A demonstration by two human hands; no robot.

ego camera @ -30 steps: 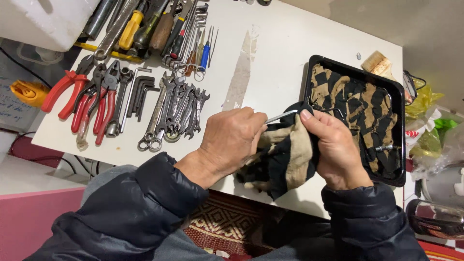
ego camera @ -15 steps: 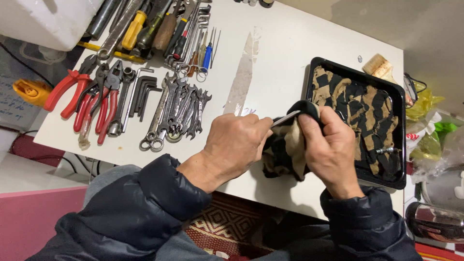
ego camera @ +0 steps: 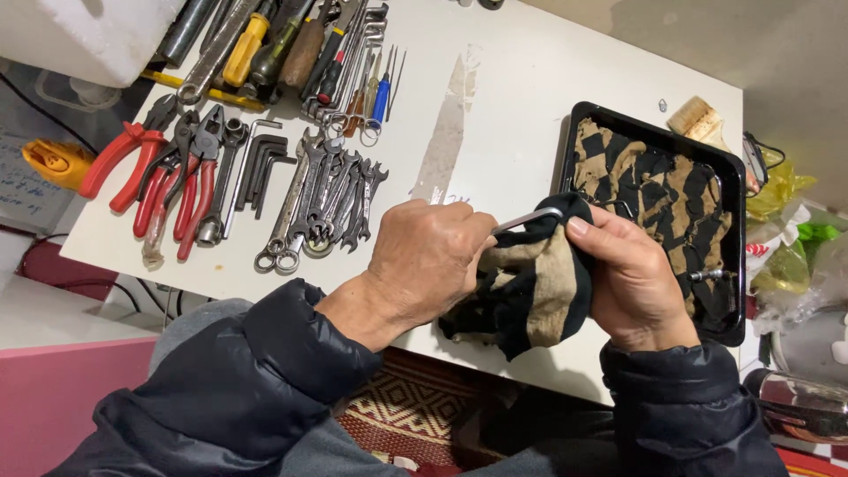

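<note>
My left hand (ego camera: 424,265) pinches one end of a slim metal rod (ego camera: 527,219); my right hand (ego camera: 632,274) wraps a black-and-tan rag (ego camera: 530,291) around its other end, both just in front of the black tray (ego camera: 735,203). Left of the tray lie the wrenches (ego camera: 322,199), farther left the red pliers (ego camera: 163,177).

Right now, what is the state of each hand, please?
Left hand: closed on a thin metal tool.
Right hand: closed on a black and tan cloth wrapped over the tool's end.
</note>
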